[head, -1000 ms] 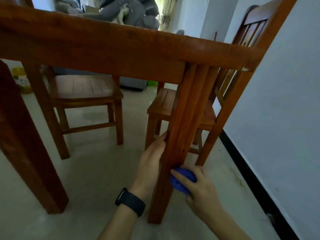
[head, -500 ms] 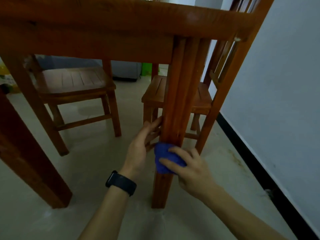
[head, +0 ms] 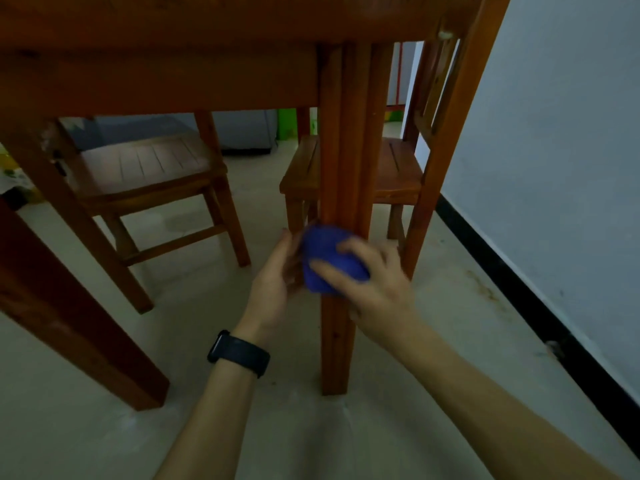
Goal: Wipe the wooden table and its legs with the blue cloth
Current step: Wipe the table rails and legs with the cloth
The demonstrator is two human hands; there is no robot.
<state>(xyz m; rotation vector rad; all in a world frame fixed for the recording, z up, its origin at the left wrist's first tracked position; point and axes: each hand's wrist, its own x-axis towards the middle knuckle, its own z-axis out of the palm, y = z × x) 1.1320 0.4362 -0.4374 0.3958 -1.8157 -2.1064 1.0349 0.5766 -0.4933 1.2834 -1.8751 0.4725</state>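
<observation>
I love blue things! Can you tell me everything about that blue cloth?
The blue cloth is deep blue, soft-looking and bunched into a rounded wad. It sits against the front of the near wooden table leg, partway up. The right hand grips it, fingers spread over it. The left hand is at its left edge; contact is unclear.

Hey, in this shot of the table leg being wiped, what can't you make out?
Head view:
Brown wooden table: its top is cut off by the upper frame edge.
Square wooden table leg: the stretch behind the bunched blue cloth and right hand is hidden.
Left hand: fingers blurred beside the cloth; contact with the leg unclear.
</observation>
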